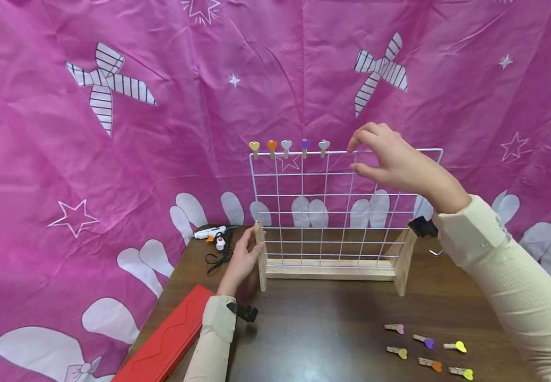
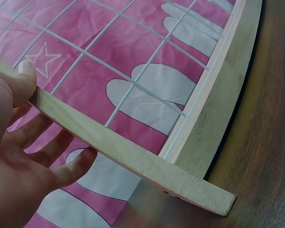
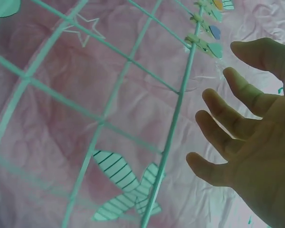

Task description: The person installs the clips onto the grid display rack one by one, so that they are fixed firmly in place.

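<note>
A white wire grid [image 1: 338, 212] stands upright in a wooden stand [image 1: 328, 271] on the table. My left hand [image 1: 244, 258] holds the stand's left wooden side [image 2: 109, 137], thumb on one face and fingers on the other. Along the left part of the grid's top wire sit several small wooden clothespins with hearts, among them a yellow one [image 1: 254, 148], an orange one [image 1: 272, 147] and a purple one [image 1: 306, 147]. My right hand [image 1: 390, 159] hovers beside the top wire, right of the last white-heart clothespin [image 1: 324, 147]. Its fingers are spread, with nothing between them.
Several loose heart clothespins, one with an orange heart [image 1: 430, 364], lie at the table's front right. A red box [image 1: 170, 334] lies at the left edge. Behind it are a white glue gun [image 1: 211, 232] and its black cord [image 1: 218, 260]. A pink curtain [image 1: 184, 106] hangs behind.
</note>
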Demonstrator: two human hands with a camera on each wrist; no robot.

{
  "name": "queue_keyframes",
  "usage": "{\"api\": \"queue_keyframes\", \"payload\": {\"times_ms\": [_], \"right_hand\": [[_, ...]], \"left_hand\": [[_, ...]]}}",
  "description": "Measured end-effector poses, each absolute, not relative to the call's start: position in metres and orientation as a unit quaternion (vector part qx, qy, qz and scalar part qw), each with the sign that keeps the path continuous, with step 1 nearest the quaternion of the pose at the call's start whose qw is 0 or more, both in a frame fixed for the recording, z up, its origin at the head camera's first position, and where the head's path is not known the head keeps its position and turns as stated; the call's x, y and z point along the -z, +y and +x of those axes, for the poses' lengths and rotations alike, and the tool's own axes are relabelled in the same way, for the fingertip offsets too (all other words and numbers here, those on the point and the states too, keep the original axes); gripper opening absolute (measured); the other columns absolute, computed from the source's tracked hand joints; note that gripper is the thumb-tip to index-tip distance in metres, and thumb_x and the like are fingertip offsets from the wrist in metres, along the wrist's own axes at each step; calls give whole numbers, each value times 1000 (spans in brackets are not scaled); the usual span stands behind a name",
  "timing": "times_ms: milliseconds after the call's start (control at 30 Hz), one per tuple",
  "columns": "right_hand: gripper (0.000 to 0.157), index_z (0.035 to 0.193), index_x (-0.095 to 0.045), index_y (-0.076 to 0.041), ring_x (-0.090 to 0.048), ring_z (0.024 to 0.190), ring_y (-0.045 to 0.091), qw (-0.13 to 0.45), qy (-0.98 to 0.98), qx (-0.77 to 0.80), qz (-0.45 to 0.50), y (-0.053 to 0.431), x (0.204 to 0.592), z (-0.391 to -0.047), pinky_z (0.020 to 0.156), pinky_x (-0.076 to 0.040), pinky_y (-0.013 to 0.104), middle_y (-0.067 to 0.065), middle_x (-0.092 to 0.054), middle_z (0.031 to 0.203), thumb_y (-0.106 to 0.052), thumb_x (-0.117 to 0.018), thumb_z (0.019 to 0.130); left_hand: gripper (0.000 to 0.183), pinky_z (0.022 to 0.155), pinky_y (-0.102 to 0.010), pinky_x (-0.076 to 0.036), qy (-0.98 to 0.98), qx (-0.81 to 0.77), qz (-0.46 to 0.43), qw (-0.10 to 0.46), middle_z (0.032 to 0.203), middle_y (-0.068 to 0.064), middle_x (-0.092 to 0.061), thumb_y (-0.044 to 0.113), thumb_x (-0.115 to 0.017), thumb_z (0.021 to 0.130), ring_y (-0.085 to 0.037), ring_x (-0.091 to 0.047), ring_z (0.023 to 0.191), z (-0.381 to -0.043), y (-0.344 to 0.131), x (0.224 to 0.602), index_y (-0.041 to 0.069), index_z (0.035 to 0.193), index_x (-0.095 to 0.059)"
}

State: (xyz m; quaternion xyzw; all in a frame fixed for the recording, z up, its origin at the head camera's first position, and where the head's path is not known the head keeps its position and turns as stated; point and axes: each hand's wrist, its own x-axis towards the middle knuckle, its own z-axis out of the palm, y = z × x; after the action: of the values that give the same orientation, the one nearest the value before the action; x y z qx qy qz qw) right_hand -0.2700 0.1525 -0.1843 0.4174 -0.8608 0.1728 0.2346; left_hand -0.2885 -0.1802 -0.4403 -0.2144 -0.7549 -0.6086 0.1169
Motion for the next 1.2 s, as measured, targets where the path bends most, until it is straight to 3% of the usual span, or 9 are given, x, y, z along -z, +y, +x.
{"api": "queue_keyframes", "payload": {"times_ms": [367, 733, 1000, 1200], "right_hand": [[23, 92, -59, -6, -49, 95, 27, 270, -839, -168, 442, 194, 249, -249, 79, -33, 47, 5, -57, 95, -2, -71, 73], [27, 93, -58, -13, -53, 85, 12, 241, -848, -173, 439, 225, 321, -230, 74, -39, 26, -5, -56, 91, -2, -73, 73], [24, 94, -59, -22, -53, 86, 6, 168, -889, -161, 395, 242, 385, -210, 72, -45, 31, -14, -54, 94, -12, -72, 77], [14, 96, -64, -20, -55, 87, 12, 40, -912, -167, 373, 252, 428, -204, 72, -47, 37, -11, -56, 96, -23, -68, 83]], "left_hand": [[43, 94, -48, -41, -758, 607, -208, 118, 123, -25, -52, 1, -54, 91, -36, -48, 115, -288, -181, 442, -5, 131, -40], [42, 94, -48, -41, -760, 605, -204, 119, 122, -23, -52, 1, -54, 91, -35, -47, 115, -289, -180, 440, -3, 131, -41], [43, 92, -50, -42, -758, 607, -208, 119, 122, -23, -52, 1, -54, 91, -35, -47, 116, -291, -180, 441, -3, 131, -41], [42, 91, -51, -42, -758, 606, -207, 120, 122, -23, -52, 2, -55, 91, -39, -47, 116, -290, -180, 441, -4, 130, -41]]}}
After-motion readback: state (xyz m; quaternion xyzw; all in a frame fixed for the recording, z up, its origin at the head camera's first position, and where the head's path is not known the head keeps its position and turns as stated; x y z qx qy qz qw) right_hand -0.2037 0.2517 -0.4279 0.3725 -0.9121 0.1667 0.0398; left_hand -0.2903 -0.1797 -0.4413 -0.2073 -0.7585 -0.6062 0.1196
